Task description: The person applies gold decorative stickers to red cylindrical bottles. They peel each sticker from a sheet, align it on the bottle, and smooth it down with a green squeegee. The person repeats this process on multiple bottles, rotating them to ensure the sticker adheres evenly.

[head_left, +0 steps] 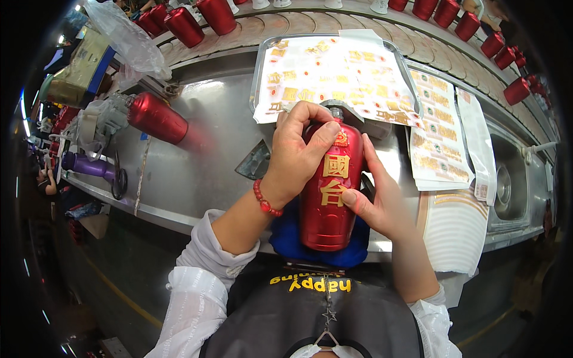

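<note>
A glossy red bottle [325, 230] with large gold characters and a small gold emblem leans towards me over a blue cloth [286, 238]. My left hand [298, 146] is closed round its shoulder, the thumb pressed beside the emblem near the neck. On the other side my right hand [379, 194] grips the bottle, its thumb lying at the edge of the lower gold character. Beyond the bottle, a metal tray [257, 74] carries white sheets [334, 62] with gold and red decals. The fingers behind the bottle are partly hidden.
Another red bottle [156, 117] lies on the steel table at the left, near a purple flask [89, 166]. More decal sheets [439, 134] rest at the right, beside a sink [507, 191]. Along the back, a curved conveyor [280, 25] carries several red bottles.
</note>
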`<control>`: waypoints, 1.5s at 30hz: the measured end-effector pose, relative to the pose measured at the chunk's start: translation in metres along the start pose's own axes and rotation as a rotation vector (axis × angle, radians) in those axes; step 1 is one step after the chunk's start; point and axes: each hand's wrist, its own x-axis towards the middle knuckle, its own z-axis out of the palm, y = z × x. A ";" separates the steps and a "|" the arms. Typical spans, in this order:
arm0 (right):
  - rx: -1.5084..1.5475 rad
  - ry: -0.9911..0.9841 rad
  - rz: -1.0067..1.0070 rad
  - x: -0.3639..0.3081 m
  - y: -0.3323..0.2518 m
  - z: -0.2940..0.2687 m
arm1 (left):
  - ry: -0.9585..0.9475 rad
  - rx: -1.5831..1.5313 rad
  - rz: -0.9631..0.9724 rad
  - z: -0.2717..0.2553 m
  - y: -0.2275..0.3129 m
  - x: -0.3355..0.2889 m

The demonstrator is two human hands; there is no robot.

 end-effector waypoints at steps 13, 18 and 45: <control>-0.010 0.018 -0.024 0.000 0.001 0.001 | 0.057 0.102 0.150 -0.002 0.005 -0.002; -0.016 0.010 -0.046 0.000 0.003 -0.001 | -0.103 0.516 0.742 -0.022 0.029 -0.020; -0.529 -0.224 -0.474 0.082 -0.070 -0.048 | 0.027 0.607 0.674 -0.035 0.004 -0.054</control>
